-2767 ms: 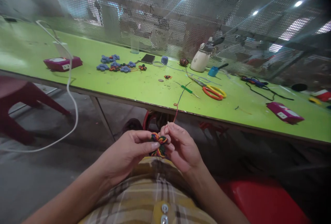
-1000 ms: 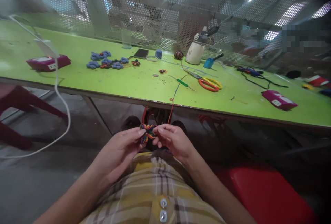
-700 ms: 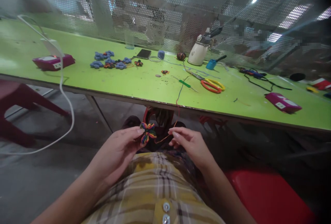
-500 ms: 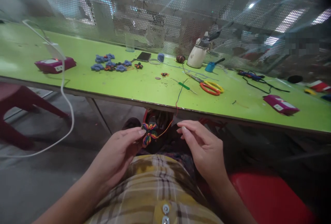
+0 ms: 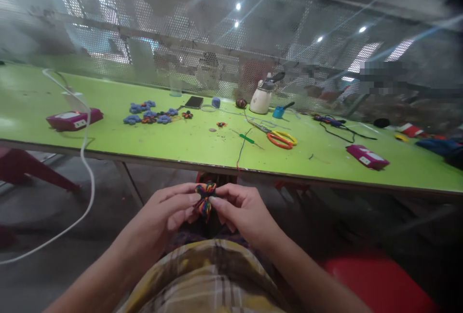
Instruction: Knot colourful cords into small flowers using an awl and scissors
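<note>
Straight ahead of the right hand (image 5: 246, 210) it's table edge (image 5: 202, 164), then green hook (image 5: 246, 138) and scissors (image 5: 280, 140) sitting close together. Decent gap between the scissors and the right purple box (image 5: 367, 156) tho, with thread scraps (image 5: 311, 156) in it. White cable (image 5: 92, 183) hangs down on the left.

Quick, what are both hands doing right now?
Left hand: closed, holding the multicolored yarn flower between thumb and fingers.
Right hand: closed, pinching the other side of the same yarn flower.
</note>
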Motion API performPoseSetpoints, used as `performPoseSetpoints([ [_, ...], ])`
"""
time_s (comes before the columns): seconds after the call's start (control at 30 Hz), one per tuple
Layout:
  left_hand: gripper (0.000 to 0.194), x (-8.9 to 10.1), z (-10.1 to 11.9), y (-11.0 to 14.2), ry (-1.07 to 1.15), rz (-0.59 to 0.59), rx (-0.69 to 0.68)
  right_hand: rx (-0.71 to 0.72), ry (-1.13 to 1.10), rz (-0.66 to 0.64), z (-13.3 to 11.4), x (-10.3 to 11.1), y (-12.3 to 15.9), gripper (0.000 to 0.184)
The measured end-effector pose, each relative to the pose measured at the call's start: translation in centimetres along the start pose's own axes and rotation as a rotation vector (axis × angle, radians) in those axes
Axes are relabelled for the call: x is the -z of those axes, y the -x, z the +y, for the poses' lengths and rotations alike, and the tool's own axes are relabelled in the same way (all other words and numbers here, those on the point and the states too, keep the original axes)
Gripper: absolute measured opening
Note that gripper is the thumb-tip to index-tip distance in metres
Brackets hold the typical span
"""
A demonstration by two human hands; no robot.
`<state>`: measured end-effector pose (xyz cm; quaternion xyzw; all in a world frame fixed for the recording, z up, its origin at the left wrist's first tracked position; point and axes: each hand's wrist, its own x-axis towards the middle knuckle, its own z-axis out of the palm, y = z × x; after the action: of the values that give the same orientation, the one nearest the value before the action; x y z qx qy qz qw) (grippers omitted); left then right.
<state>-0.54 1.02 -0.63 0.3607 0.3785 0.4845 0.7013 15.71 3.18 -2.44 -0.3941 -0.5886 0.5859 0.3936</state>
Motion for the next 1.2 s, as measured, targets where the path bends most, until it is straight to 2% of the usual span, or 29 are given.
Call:
performPoseSetpoints([
  [0.17,0.012,0.2,0.7,-1.6,-0.158,0.010,-0.035,0.089,0.122,-0.033,-1.7,0.8,-0.5,0.020],
  [0.37,0.011,-0.5,3.0,-3.5,-0.093,0.002,-0.086,0.196,0.252,-0.029,-3.8,2.6,-2.2,0.014],
  [0.43,0.009,-0.6,3.9,-4.5,-0.088,0.001,-0.119,0.255,0.374,-0.022,-4.8,3.5,-3.1,0.015],
  [0.53,0.007,-0.3,5.1,-6.8,-0.148,-0.012,-0.195,0.460,0.665,0.034,-6.2,5.3,-5.1,0.013],
  [0.63,0.010,0.3,6.2,-9.3,-0.272,-0.002,-0.296,0.681,0.864,0.081,-7.3,7.6,-7.9,0.012],
  [0.73,0.014,0.9,7.4,-11.5,-0.370,0.020,-0.332,0.792,1.011,0.134,-8.7,10.3,-11.0,0.014],
  [0.87,0.032,1.2,9.1,-13.9,-0.443,0.029,-0.247,0.830,1.021,0.255,-11.2,13.0,-14.7,0.013],
  [0.93,0.029,1.2,9.8,-15.1,-0.482,0.012,-0.211,0.849,1.021,0.298,-11.9,13.8,-16.6,0.013],
  [1.03,0.012,1.3,10.4,-17.0,-0.480,-0.041,-0.191,0.753,1.100,0.250,-11.3,14.3,-19.2,0.014],
  [1.1,0.009,1.3,10.6,-18.1,-0.446,-0.076,-0.172,0.691,1.206,0.275,-10.2,14.2,-20.2,0.016],
  [1.2,0.012,1.2,10.8,-19.4,-0.442,-0.125,-0.134,0.711,1.061,0.269,-9.0,13.3,-20.0,0.017],
])
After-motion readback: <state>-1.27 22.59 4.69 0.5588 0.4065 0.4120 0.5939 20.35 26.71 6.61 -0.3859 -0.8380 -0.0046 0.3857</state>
